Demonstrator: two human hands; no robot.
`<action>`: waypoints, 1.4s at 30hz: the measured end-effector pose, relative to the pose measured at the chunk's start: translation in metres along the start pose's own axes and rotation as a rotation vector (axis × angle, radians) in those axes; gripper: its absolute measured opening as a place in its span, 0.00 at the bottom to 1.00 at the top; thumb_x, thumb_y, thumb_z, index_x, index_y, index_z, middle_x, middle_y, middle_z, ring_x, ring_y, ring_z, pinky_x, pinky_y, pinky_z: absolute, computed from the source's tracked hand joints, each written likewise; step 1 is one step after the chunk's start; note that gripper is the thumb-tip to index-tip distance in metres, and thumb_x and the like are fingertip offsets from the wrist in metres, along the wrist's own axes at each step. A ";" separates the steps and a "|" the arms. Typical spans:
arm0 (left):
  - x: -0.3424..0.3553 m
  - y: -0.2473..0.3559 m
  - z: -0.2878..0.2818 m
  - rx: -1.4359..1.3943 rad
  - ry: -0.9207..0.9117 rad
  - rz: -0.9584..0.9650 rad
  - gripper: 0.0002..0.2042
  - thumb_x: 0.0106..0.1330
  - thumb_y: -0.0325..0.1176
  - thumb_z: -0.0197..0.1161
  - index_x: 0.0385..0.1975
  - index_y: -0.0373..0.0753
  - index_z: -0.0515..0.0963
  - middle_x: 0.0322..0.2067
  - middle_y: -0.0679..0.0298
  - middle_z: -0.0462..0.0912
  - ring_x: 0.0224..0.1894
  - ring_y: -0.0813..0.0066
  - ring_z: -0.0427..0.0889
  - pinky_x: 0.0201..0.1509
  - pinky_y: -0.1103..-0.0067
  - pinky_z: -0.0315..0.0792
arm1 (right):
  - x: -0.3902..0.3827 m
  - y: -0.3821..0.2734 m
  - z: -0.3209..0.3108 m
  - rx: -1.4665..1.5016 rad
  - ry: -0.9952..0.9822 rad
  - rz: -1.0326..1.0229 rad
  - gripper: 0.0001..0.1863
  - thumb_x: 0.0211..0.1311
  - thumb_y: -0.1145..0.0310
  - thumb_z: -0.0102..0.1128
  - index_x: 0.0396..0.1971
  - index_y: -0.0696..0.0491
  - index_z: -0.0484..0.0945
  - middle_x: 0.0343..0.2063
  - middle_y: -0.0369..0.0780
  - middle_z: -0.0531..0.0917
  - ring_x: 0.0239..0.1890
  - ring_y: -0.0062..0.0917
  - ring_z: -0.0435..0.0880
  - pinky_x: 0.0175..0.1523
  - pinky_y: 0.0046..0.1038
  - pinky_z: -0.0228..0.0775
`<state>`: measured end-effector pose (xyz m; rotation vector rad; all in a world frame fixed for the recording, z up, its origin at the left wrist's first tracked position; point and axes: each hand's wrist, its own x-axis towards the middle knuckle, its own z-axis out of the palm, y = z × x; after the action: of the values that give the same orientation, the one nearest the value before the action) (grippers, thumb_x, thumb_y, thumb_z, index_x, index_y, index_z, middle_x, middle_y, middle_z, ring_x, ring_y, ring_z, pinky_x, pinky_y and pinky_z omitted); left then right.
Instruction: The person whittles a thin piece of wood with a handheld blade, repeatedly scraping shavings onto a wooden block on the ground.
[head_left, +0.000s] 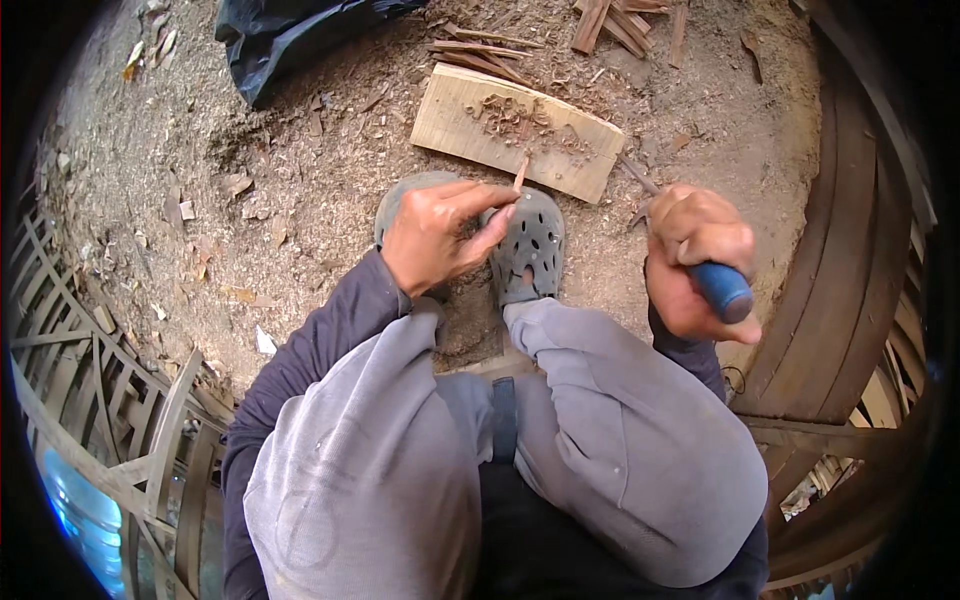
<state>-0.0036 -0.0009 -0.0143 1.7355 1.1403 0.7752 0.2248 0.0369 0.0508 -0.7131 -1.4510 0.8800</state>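
Note:
Between the thumb and fingers of my left hand (440, 228), a short reddish wood sliver (522, 172) is pinched. It points away from me, its far end over the near edge of a pale wooden board (455, 125) on the ground. Brown curled shavings (520, 118) lie on top of that board. My right hand (700, 245) is closed around the blue handle of a cutting tool (722, 290). Its thin dark metal end (638, 174) sticks out past my fist toward the board's right end; the fist hides the rest, so the exact kind is unclear.
Split wood sticks (485, 52) lie beyond the board, and more reddish pieces (612, 25) at the far right. A black plastic sheet (290, 45) is at the far left. Dark planks (830, 270) run along the right, slatted wood (150, 440) on the left. Wood chips litter the ground.

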 end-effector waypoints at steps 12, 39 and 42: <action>0.000 0.016 -0.036 -0.678 0.212 -0.426 0.10 0.71 0.28 0.59 0.46 0.29 0.80 0.39 0.56 0.85 0.41 0.68 0.87 0.42 0.78 0.84 | 0.018 -0.010 -0.010 -0.292 -0.136 0.789 0.13 0.59 0.64 0.70 0.39 0.56 0.81 0.18 0.30 0.73 0.21 0.11 0.71 0.26 0.18 0.62; 0.014 0.022 -0.030 -0.977 0.030 -0.774 0.11 0.74 0.36 0.58 0.46 0.34 0.78 0.32 0.63 0.84 0.35 0.76 0.87 0.34 0.81 0.85 | 0.026 0.003 -0.011 -0.035 0.080 0.924 0.13 0.69 0.64 0.61 0.34 0.59 0.86 0.13 0.25 0.70 0.18 0.07 0.64 0.22 0.19 0.53; 0.013 0.020 -0.029 -1.027 0.022 -0.773 0.11 0.74 0.36 0.58 0.46 0.35 0.78 0.32 0.64 0.84 0.34 0.76 0.87 0.35 0.82 0.84 | 0.023 0.003 -0.015 -0.124 0.023 0.925 0.10 0.67 0.68 0.61 0.35 0.59 0.86 0.13 0.25 0.70 0.17 0.07 0.64 0.23 0.18 0.52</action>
<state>-0.0159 0.0178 0.0165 0.3819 1.0204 0.6808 0.2374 0.0596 0.0600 -1.5351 -1.1316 1.4670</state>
